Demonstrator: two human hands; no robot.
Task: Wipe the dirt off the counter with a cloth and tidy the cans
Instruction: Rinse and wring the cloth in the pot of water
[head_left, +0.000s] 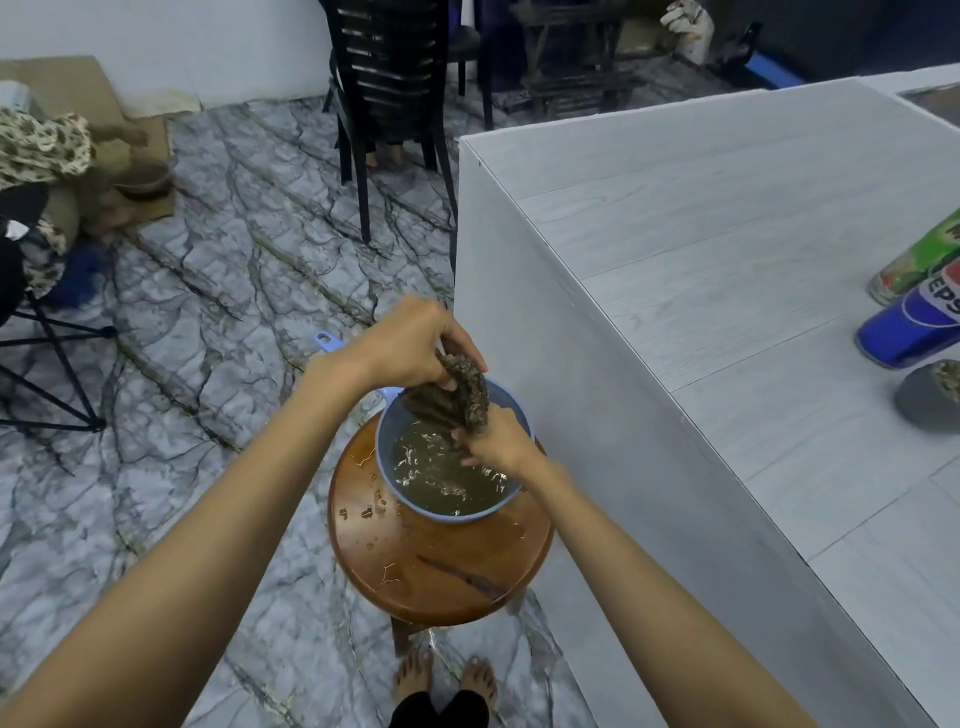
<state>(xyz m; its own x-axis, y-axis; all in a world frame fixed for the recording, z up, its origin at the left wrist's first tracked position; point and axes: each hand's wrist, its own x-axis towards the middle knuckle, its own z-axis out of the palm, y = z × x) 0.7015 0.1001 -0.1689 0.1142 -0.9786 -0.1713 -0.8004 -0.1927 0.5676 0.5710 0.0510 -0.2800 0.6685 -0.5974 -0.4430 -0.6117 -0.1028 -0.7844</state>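
**Gripping a dirty cloth over a bowl of murky water**

Both hands meet near the middle of the frame, above a blue bowl (452, 517) that sits on a round wooden stool (441, 571). The left hand (410, 338) clenches the upper end of the cloth (457, 395), fingers curled round it. The right hand (498, 441) grasps the lower end, just above the water. The cloth is dark, bunched between the two hands and flecked with bits of dirt. It hangs over the bowl, not on the bench. The water in the bowl is brownish with pale scraps floating in it, and crumbs and wet marks lie on the stool top beside the bowl.

The white bench (701, 234) fills the right of the frame, its near corner just beside the stool. Three cans lie on their sides at the right edge, cut off by the frame: a green can (919, 265) uppermost, a blue can (909, 327) touching it below, and a grey can (924, 400) just below that.

Bare feet (415, 670) stand on the marbled floor (234, 260) at the bottom centre. A dark chair (389, 78) stands at the upper centre.
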